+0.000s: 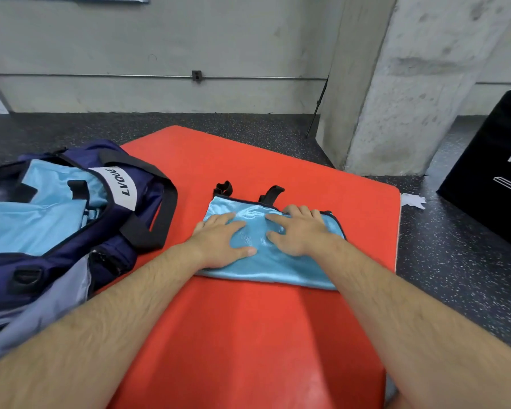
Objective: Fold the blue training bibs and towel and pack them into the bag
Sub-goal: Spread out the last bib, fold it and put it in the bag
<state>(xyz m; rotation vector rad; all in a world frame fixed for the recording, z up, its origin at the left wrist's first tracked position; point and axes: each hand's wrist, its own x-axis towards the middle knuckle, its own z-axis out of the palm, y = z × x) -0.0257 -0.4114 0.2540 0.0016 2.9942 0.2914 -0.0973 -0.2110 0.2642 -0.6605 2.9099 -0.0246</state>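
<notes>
Head view: my left grip (222,240) and right grip (300,231) lie flat, fingers straight, pressing one folded blue bib (278,261) onto the red mat (248,335). I judge the bib light, limp and slippery, best pinched at its folded edges. One bag (56,270) beside it holds other blue pieces (42,225); I cannot count them.

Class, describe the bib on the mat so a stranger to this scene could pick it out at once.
Find the big red mat on the dark floor. Near its middle lies a folded, shiny light-blue bib, with the left hand and right hand pressing flat on it. Unlike the other blue bibs, packed in the navy bag at left, it lies alone on the mat.
</notes>
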